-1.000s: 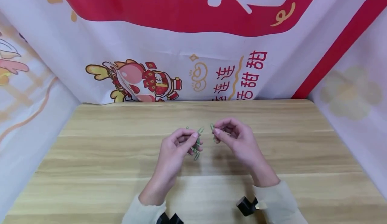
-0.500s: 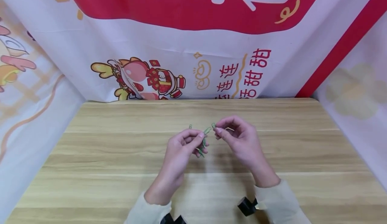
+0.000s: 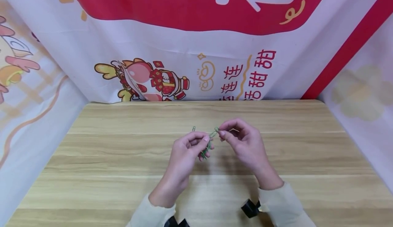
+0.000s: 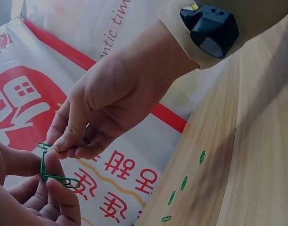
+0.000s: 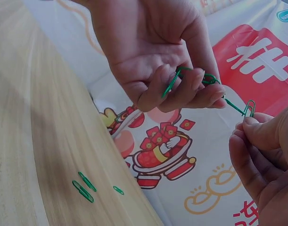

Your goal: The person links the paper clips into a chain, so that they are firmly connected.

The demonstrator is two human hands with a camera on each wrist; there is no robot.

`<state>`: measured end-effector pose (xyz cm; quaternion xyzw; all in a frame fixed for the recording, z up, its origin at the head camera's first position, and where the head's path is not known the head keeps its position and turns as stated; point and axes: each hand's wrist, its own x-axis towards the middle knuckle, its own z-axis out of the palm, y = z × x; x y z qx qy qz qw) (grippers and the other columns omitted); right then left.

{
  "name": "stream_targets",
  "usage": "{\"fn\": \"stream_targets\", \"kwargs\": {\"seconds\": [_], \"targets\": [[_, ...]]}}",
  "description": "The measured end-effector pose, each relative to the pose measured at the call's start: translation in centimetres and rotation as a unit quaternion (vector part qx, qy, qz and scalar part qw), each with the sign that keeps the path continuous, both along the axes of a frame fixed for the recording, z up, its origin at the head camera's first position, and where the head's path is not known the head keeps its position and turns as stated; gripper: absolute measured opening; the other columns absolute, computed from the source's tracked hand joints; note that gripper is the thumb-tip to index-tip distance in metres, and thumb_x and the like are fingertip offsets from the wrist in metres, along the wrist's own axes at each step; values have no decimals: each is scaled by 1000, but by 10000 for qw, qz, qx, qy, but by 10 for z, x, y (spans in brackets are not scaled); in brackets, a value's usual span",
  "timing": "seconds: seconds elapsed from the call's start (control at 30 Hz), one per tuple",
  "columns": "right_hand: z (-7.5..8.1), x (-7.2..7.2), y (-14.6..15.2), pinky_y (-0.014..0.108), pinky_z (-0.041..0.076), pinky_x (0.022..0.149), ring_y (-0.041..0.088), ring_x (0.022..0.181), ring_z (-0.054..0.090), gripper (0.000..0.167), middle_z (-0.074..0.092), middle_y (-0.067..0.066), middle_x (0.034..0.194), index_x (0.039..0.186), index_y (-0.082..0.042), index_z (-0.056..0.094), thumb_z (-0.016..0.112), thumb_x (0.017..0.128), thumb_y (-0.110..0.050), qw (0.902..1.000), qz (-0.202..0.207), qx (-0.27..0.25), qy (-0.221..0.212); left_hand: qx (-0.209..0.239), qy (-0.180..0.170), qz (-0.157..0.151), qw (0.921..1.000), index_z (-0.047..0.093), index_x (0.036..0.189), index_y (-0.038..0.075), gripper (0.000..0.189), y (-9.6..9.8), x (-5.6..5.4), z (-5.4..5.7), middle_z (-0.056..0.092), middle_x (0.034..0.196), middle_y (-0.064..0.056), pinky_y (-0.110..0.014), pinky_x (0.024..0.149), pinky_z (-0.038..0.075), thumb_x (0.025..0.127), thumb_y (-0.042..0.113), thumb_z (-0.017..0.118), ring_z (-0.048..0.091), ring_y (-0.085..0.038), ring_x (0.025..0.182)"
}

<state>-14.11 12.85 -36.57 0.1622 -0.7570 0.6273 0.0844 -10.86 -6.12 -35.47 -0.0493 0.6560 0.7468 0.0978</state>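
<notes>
Above the wooden table, my left hand (image 3: 187,152) holds a short chain of green paper clips (image 5: 209,80) that runs across its fingers. One clip (image 5: 234,106) of it sticks out past the left fingertips. My right hand (image 3: 244,141) pinches another green paper clip (image 5: 249,109) between thumb and forefinger. In the right wrist view this clip overlaps the end of the one jutting from my left hand. A further clip (image 3: 193,129) pokes up behind the left hand in the head view. Part of the chain is hidden by the left fingers.
Several loose green paper clips (image 4: 184,183) lie spread on the wooden table (image 3: 107,165). Printed white and red cloth (image 3: 172,43) hangs behind the table and along both sides. A black camera (image 3: 250,208) sits at the right wrist.
My left hand has shifted slightly right and its protruding clip now meets the clip in my right hand, where a gap showed before. The right hand has stayed almost in place.
</notes>
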Motion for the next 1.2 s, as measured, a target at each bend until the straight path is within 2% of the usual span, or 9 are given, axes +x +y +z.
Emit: {"fn": "stream_targets", "kwargs": {"seconds": [0.23, 0.33, 0.47, 0.8, 0.97, 1.1, 1.2], "targets": [[-1, -1, 2, 27, 64, 81, 13, 88, 73, 11, 75, 14, 100, 104, -2, 74, 73, 97, 6, 9992, -16, 306, 273, 118, 17, 157, 9998, 73, 117, 3, 17, 1, -1, 2, 77, 100, -10, -22, 68, 51, 106, 13, 68, 65, -17, 77], [-2, -3, 4, 27, 64, 83, 14, 91, 72, 13, 75, 12, 102, 105, -3, 74, 73, 97, 8, 9988, 19, 383, 307, 95, -5, 158, 9998, 73, 117, 3, 17, 0, -2, 2, 77, 98, -6, -21, 67, 51, 106, 14, 68, 64, -16, 76], [-2, -4, 9, 27, 65, 85, 15, 93, 71, 15, 75, 12, 104, 106, -2, 75, 71, 97, 9, 9991, 27, 360, 239, 24, -34, 125, 9999, 72, 117, 2, 18, 0, -2, 1, 78, 97, -7, -22, 68, 52, 106, 15, 68, 66, -14, 75], [4, -3, 15, 26, 64, 86, 16, 100, 69, 14, 74, 12, 109, 113, -3, 73, 71, 100, 2, 9983, -290, 513, -6, -231, -57, -5, 9997, 75, 117, 6, 17, 0, -4, -5, 79, 102, -9, -27, 74, 55, 105, 16, 70, 70, -17, 85], [5, -3, 15, 26, 62, 85, 16, 97, 70, 15, 76, 9, 108, 112, -6, 74, 74, 99, 1, 9974, -228, 682, -10, -634, -8, -195, 9978, 76, 123, 11, 22, -2, -6, -10, 80, 114, -12, -32, 82, 58, 105, 22, 71, 73, -17, 94], [4, -3, 13, 27, 60, 82, 16, 92, 70, 15, 77, 3, 103, 110, -11, 75, 75, 98, -2, 9944, -72, 1057, 6, -1243, 226, -410, 9911, 73, 133, 18, 30, -4, -6, -13, 77, 124, -6, -40, 91, 62, 107, 31, 69, 74, -18, 106], [2, -2, 11, 29, 59, 79, 16, 89, 69, 14, 77, -1, 101, 109, -14, 76, 76, 99, -5, 9916, 51, 1289, 2, -1573, 390, -482, 9856, 74, 134, 22, 30, -5, -6, -14, 75, 126, -2, -44, 94, 61, 107, 35, 68, 73, -18, 111]]}}
